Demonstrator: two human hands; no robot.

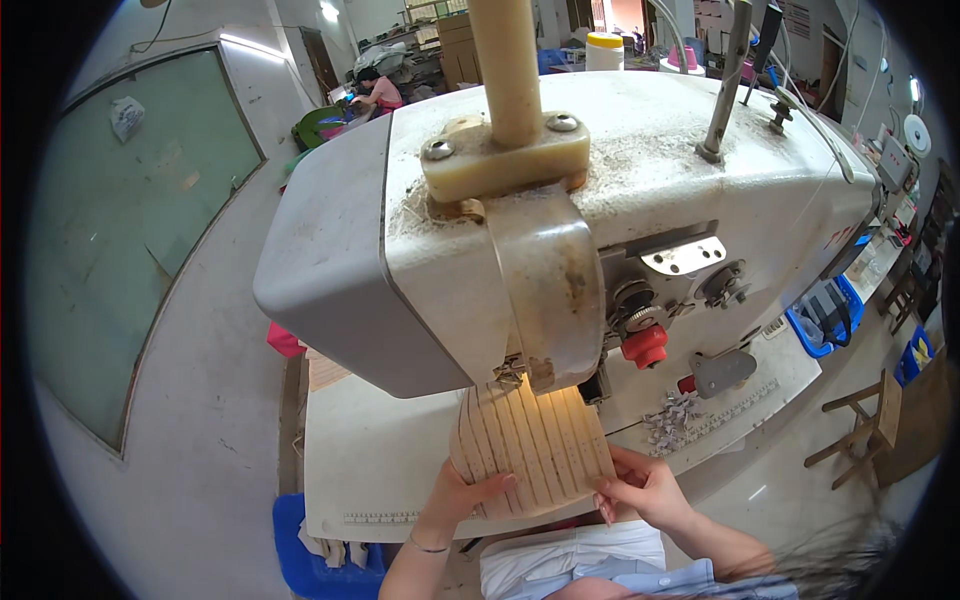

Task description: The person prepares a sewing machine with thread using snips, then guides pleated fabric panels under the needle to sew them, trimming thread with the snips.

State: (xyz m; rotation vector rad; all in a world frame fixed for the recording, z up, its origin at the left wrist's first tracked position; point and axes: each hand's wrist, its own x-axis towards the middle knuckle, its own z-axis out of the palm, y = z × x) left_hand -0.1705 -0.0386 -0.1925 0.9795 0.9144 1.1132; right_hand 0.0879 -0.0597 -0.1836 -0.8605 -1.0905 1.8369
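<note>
A cream fabric piece with dark stripes (535, 450) lies on the white table, its far end under the head of a large white sewing machine (330, 260). My left hand (464, 494) grips its near left edge, thumb on top and the other fingers hidden beneath. At the near right corner, my right hand (648, 492) pinches the cloth between thumb and fingers. Lamp light falls on the cloth below the machine's head. The needle and presser foot cannot be made out behind the guard (548, 280).
A red knob (645, 346) juts from the machine's front. Thread scraps (675, 420) lie on the table (370, 450) to the right. A blue bin (290, 545) with cloth stands at lower left, a wooden stool (868, 425) at right. Another person (383, 92) sits far back.
</note>
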